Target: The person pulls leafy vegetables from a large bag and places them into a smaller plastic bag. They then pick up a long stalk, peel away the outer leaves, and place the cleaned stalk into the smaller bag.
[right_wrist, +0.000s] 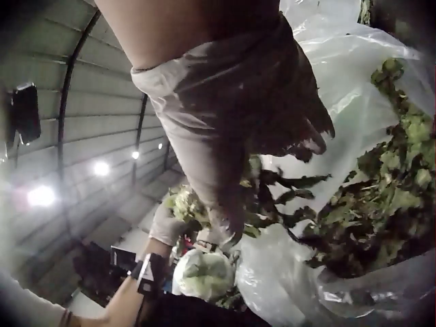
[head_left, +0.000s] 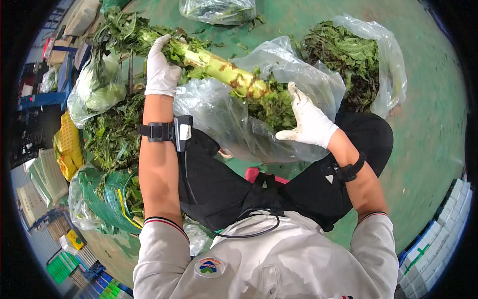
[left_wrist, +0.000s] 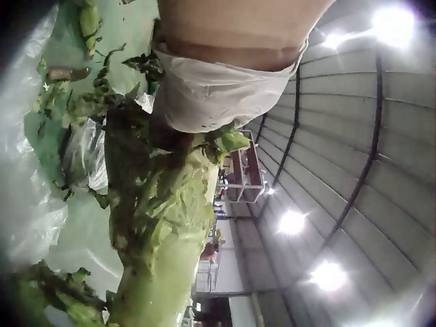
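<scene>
A long, thick, pale-green vegetable stalk (head_left: 219, 68), leafy at both ends, lies slantwise in the air over a clear plastic bag (head_left: 209, 102). My left hand (head_left: 162, 70), in a white glove, grips it near its upper leafy end; in the left wrist view the stalk (left_wrist: 167, 252) runs down from under the glove (left_wrist: 218, 95). My right hand (head_left: 311, 117), also gloved, has thumb and fingers spread beside the brown-spotted lower end and its ragged leaves (head_left: 276, 107). In the right wrist view the dark underside of that glove (right_wrist: 218, 116) faces the camera.
At the right, a plastic bag (head_left: 393, 65) holds wilted leaves (head_left: 348, 57). Another bagged bundle (head_left: 219, 11) is at the top. On the left are a bagged pale vegetable (head_left: 99, 94), leaf heaps (head_left: 117, 132), a green sack (head_left: 102, 199) and a yellow sack (head_left: 68, 144). The floor (head_left: 423, 124) is green.
</scene>
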`<state>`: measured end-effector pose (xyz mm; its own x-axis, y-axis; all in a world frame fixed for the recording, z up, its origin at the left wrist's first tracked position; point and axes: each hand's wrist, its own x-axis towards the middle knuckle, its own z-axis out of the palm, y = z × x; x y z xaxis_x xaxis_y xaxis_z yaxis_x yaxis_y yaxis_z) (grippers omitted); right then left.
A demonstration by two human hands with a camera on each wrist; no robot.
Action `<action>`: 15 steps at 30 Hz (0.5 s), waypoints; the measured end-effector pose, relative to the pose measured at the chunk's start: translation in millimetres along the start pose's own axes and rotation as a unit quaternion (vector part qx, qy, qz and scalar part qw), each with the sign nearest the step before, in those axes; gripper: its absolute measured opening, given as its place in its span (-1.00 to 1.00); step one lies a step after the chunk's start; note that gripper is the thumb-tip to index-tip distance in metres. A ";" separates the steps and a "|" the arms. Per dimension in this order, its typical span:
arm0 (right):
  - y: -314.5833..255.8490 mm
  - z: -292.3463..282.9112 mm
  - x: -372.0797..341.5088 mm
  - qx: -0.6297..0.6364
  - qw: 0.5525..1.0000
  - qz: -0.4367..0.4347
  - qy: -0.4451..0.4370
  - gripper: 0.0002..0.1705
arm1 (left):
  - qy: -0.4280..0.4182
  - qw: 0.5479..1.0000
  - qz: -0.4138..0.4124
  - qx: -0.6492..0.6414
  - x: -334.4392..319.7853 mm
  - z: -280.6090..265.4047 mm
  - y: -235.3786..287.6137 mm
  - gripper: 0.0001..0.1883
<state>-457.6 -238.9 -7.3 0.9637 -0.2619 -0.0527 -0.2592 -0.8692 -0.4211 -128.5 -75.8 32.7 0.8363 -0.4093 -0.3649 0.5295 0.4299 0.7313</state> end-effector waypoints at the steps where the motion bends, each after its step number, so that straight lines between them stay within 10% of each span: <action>1: -4.0 -11.6 2.5 0.035 0.999 0.025 -0.029 0.12 | -0.006 1.000 -0.006 -0.009 -5.0 2.2 -2.9 -0.87; 4: -20.0 -49.9 16.6 0.141 0.974 0.148 -0.100 -0.25 | -0.026 0.999 -0.031 -0.013 -9.3 3.8 -9.2 -0.89; 11: -35.5 -6.7 46.4 0.342 0.926 -0.149 0.059 -0.22 | -0.087 0.994 -0.064 -0.015 -21.9 17.9 -34.8 -0.89; 15: -31.3 -4.8 54.9 0.495 0.856 0.013 -0.147 -0.40 | -0.119 0.987 -0.077 -0.069 -22.1 34.1 -41.5 -0.90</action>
<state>-396.8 -228.0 7.3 0.9706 -0.0333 -0.2383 -0.2396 -0.0441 -0.9699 -173.8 -112.0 30.0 0.6960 -0.6490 -0.3071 0.6755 0.4469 0.5865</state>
